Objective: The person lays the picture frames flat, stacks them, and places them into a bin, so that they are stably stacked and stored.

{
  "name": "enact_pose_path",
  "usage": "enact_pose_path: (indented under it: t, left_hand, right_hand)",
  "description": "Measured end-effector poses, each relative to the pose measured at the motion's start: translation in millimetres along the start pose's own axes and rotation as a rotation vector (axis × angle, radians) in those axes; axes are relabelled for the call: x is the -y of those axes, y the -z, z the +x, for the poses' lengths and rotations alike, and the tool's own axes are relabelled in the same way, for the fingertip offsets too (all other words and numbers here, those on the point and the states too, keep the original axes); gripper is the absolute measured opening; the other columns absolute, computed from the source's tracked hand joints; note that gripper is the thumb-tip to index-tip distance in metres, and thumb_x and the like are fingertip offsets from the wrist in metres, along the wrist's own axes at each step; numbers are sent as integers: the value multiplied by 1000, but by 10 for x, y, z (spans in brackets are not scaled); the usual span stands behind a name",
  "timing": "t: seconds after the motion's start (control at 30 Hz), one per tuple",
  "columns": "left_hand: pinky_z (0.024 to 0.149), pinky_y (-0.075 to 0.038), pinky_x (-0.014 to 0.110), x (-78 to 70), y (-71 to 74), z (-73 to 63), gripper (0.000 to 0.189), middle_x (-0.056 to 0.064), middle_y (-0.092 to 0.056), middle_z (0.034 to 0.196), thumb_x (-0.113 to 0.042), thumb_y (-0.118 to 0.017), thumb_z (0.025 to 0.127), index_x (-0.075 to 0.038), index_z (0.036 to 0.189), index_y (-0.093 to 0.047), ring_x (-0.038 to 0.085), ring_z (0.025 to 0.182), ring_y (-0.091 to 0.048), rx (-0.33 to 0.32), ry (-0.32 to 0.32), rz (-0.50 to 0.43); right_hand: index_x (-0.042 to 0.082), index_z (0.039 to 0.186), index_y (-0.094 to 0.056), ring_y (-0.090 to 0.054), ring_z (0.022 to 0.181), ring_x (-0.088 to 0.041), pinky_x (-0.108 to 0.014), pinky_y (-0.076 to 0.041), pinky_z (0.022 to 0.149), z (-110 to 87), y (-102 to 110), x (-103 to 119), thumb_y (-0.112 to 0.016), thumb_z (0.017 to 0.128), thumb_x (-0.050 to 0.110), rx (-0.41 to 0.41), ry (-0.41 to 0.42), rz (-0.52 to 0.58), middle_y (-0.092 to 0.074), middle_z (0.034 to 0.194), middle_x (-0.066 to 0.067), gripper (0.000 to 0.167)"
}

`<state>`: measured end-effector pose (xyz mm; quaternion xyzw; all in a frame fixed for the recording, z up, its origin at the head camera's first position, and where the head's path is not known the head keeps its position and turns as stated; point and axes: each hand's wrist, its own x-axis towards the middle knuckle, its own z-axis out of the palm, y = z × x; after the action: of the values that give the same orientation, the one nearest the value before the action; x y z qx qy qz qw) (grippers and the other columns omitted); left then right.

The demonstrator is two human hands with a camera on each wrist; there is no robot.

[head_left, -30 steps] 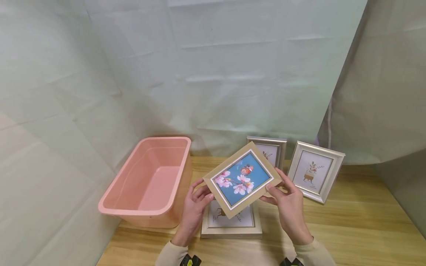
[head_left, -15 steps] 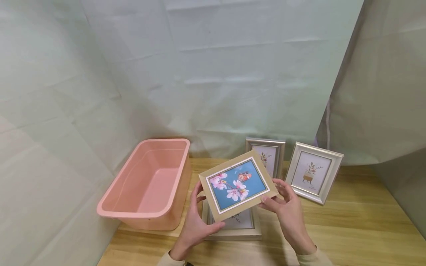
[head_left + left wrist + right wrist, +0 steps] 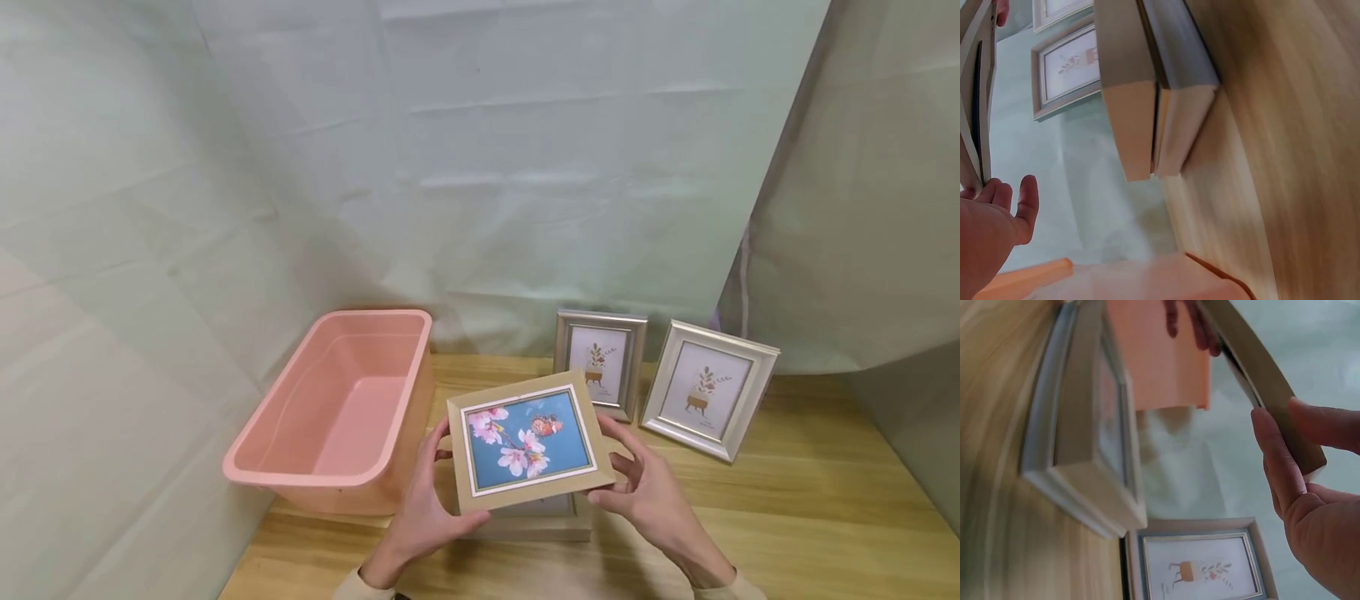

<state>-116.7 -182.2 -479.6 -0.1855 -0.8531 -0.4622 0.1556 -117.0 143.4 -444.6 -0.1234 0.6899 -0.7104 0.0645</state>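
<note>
Both hands hold up a beige picture frame (image 3: 534, 492) showing a butterfly and pink blossoms on blue. At its left edge, my left hand (image 3: 422, 508) grips it, thumb near the lower left corner and fingers behind. My right hand (image 3: 654, 493) pinches the lower right corner; in the right wrist view the thumb and fingers (image 3: 1282, 456) lie on opposite faces of the frame (image 3: 1272, 381). Underneath, two frames (image 3: 1141, 94) are stacked flat on the table, mostly hidden in the head view by the held one.
A pink plastic tub (image 3: 405, 417) stands at the left on the wooden table (image 3: 810, 517). Two silver frames with plant prints stand upright at the back right, one taupe frame (image 3: 636, 358) and one paler frame (image 3: 746, 417). Pale cloth (image 3: 510, 167) hangs behind.
The held frame has come down toward the stack and turned clockwise, from a diagonal slant to nearly level. My left thumb has moved down to the lower left corner.
</note>
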Motion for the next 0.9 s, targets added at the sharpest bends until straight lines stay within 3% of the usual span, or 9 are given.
enact_pose_path:
  t: [0.23,0.4,0.6,0.77,0.9]
  left_hand:
    - [98,-58,46,72,31,-52,139,21,-52,156,-32,-104,56,-5,169,-29,17,118,-58,38,0,77]
    - [97,-59,45,115,46,-86,136,23,-51,158,-35,-103,57,-1,167,-31,26,120,-60,92,65,92]
    - [105,-59,51,158,53,-90,135,22,-50,160,-35,-104,58,1,166,-32,35,129,-60,176,169,91]
    - [112,-57,53,207,46,-78,140,21,-49,162,-38,-103,56,2,168,-30,35,134,-59,241,211,109]
    - [119,-49,64,262,28,-79,143,22,-49,163,-42,-103,55,-1,169,-29,38,143,-55,273,233,131]
  right_hand:
    - [-5,162,-40,-71,104,-6,-28,-67,83,-37,-55,-142,-78,75,-24,-44,30,-109,-43,161,-30,97]
    - [-9,159,-44,-67,106,-4,-25,-65,87,-69,-99,-219,-83,71,-20,-94,40,-157,-52,154,-32,97]
    - [-10,155,-47,-67,110,-8,-24,-64,88,-90,-142,-307,-88,65,-20,-150,-57,-188,-62,146,-30,99]
    - [-11,153,-50,-68,107,-15,-24,-64,86,-114,-194,-406,-91,63,-19,-181,-123,-216,-69,135,-27,100]
    - [-10,151,-54,-67,106,-16,-23,-63,86,-140,-234,-489,-94,59,-15,-211,-139,-273,-71,129,-20,101]
